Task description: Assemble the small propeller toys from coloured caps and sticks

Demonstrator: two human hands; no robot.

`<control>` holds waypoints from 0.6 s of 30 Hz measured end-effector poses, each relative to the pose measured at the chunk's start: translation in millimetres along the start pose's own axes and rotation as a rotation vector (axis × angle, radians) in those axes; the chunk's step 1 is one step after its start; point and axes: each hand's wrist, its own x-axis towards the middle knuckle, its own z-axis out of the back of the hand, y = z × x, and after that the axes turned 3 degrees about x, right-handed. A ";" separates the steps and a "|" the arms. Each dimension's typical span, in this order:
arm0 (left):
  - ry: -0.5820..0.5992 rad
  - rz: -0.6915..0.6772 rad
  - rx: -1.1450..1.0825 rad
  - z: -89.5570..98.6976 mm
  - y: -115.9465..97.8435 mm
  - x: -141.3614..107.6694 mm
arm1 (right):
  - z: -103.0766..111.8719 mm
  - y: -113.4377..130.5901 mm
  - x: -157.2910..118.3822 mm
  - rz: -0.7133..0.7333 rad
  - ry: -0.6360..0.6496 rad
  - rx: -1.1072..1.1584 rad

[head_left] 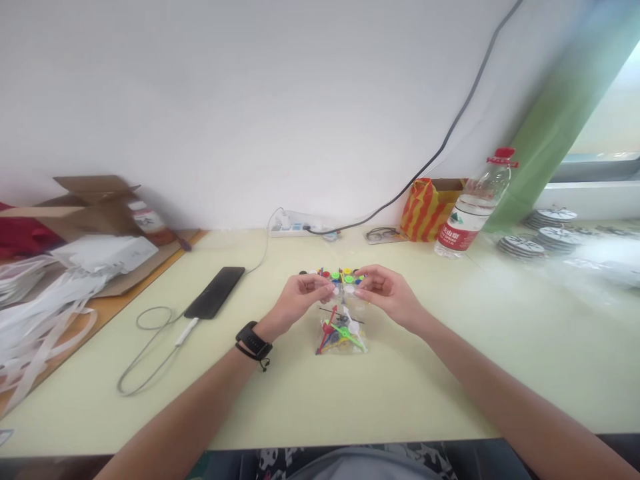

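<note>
My left hand (304, 295), with a black watch on its wrist, is closed in a pinch at the left side of a group of small coloured plastic parts (349, 277). Opposite it, my right hand (389, 297) curls its thumb and fingers at the right side of the same group. Something pale or clear shows at the fingertips of both hands, too small to make out. Closer to me lies a clear plastic bag (343, 340) with red, green, white, yellow and blue clock hands in and on it. A thin black clock hand rests near its top.
A black phone (215, 293) on a charging cable lies left. Behind are a power strip (290, 225), glasses (384, 234), a striped bag (423, 210) and a water bottle (473, 207). Stacked discs (521, 247) stand right; a cardboard box (95, 207) and white strips (45, 333) lie left.
</note>
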 end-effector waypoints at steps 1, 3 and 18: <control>0.003 -0.003 0.006 -0.3 0.4 -0.3 | -0.2 -0.1 0.2 -0.008 0.003 0.002; -0.006 -0.002 0.004 -0.9 0.9 -0.8 | -0.3 -0.6 0.5 -0.032 0.016 0.002; 0.067 -0.010 0.045 -4.1 7.3 -0.4 | -11.1 0.9 -4.8 -0.092 0.106 -0.054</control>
